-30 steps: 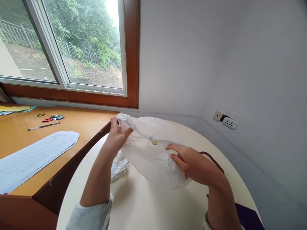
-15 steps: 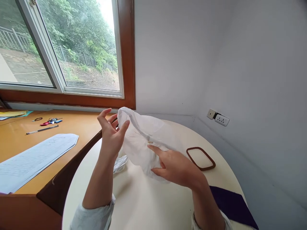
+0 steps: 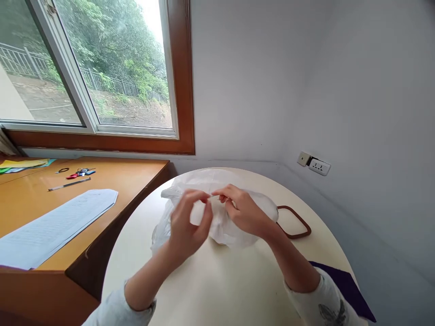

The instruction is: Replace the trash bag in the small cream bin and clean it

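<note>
A thin white plastic bag (image 3: pixel 261 203) lies crumpled and spread over the far half of the round table, behind and beneath both hands. My left hand (image 3: pixel 190 222) is over its near left part, thumb and index fingertip brought together in a pinch. Close by on the right, my right hand (image 3: pixel 243 210) has its fingers bent together, with the index tip reaching toward the left fingertips. The fingertips of the two hands nearly meet above the bag. Whatever they pinch is too small and blurred to make out.
Right of the bag lies a brown rounded frame (image 3: pixel 307 232), with a dark purple sheet (image 3: pixel 356 294) nearer the right edge of the round table (image 3: pixel 217 290). A wooden desk (image 3: pixel 136 174) on the left bears papers (image 3: pixel 68 222), a pen (image 3: pixel 70 184) and keys (image 3: pixel 81 173).
The bag, held up by my left hand before, now lies lower across the table. My left hand has moved right and down, and my right hand has come up to meet it.
</note>
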`<state>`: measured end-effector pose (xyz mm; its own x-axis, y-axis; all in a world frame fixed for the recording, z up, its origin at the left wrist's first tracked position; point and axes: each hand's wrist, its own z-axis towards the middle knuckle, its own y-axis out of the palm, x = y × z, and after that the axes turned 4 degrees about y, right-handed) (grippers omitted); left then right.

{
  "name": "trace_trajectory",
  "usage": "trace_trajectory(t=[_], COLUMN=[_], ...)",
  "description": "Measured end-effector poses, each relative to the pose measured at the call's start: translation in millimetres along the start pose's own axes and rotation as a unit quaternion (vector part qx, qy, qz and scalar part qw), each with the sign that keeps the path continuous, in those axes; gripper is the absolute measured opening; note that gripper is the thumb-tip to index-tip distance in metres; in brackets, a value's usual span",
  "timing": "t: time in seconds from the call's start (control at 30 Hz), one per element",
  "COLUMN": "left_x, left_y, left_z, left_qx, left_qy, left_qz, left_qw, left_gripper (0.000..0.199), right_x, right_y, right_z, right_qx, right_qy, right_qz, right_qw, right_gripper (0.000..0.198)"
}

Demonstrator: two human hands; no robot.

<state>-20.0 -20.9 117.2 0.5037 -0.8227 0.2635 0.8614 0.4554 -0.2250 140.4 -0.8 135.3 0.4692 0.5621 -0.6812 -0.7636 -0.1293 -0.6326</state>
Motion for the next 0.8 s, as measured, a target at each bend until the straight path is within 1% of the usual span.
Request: trace_trajectory(t=[0.03, 0.1, 0.17, 0.2, 0.27, 0.37, 0.47, 0.6, 0.7, 0.8], left_x=[-4, -14, -25, -31, -43, -58, -69, -81, -88, -96], left_y=[4, 9, 11, 11, 9, 4, 0, 0, -2, -6], left_z=[-7, -20, -31, -35, -43, -50, -50, -47, -44, -36], left_qx=[-0.066, -0.184, -0.263, -0.283, -0.288, -0.255, -0.219, -0.195, -0.195, -0.216], left_qy=[-0.004, -0.009, 0.0, 0.013, 0.047, 0.088, 0.113, 0.139, 0.158, 0.172], left_qz=[0.003, 0.018, 0.045, 0.058, 0.074, 0.066, 0.047, 0.052, 0.073, 0.084], left_qw=[0.998, 0.983, 0.964, 0.957, 0.953, 0.961, 0.968, 0.97, 0.965, 0.957], left_gripper=[0.02, 0.032, 0.041, 0.041, 0.039, 0.037, 0.037, 0.033, 0.027, 0.023], right_x=[4, 11, 20, 25, 34, 46, 55, 59, 59, 58], right_y=[-2, -7, -10, -12, -15, -20, -25, -30, -33, -37], right_z=[3, 8, 11, 12, 13, 14, 13, 9, 4, -1], right_qx=[0.005, -0.002, -0.016, -0.019, -0.014, -0.012, -0.028, -0.048, -0.058, -0.061], right_qy=[0.001, 0.011, 0.03, 0.041, 0.064, 0.105, 0.141, 0.174, 0.205, 0.222], right_qz=[-0.001, -0.022, -0.076, -0.111, -0.18, -0.236, -0.236, -0.195, -0.19, -0.208], right_qw=[1.0, 1.0, 0.997, 0.993, 0.982, 0.966, 0.961, 0.964, 0.959, 0.951], right_gripper=[0.042, 0.04, 0.038, 0.036, 0.036, 0.04, 0.047, 0.051, 0.052, 0.053])
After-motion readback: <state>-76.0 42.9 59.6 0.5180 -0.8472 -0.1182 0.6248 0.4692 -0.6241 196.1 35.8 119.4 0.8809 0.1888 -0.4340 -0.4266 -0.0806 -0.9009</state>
